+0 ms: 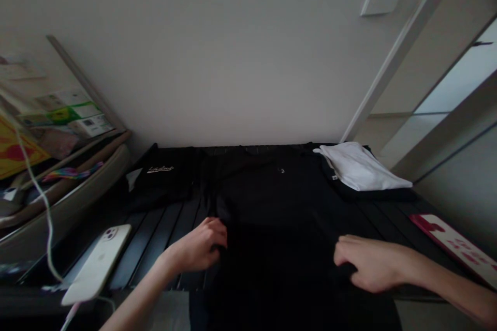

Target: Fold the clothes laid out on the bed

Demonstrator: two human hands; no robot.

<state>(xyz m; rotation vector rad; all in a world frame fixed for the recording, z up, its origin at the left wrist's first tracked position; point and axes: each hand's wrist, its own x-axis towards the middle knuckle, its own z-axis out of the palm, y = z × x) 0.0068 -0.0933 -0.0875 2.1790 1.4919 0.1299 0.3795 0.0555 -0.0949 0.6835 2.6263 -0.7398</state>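
A black shirt (272, 207) with a small light mark near its top lies spread over the dark slatted surface, its lower part hanging over the front edge. My left hand (204, 245) is closed on the shirt's left side. On the opposite side my right hand (368, 264) has its fingers curled around the fabric. The shirt's dark cloth hides its exact edges and folds. Left of it lies a folded black garment (163, 173) with white lettering. To the right a folded white garment (363, 168) rests on a dark folded one.
A white phone (97, 264) with a cable plugged in lies on the slatted table (151, 238) at front left. A red-and-white flat case or box (458, 243) sits at the right. A basket (89, 186) with assorted items stands far left. Behind rises a pale wall (233, 51).
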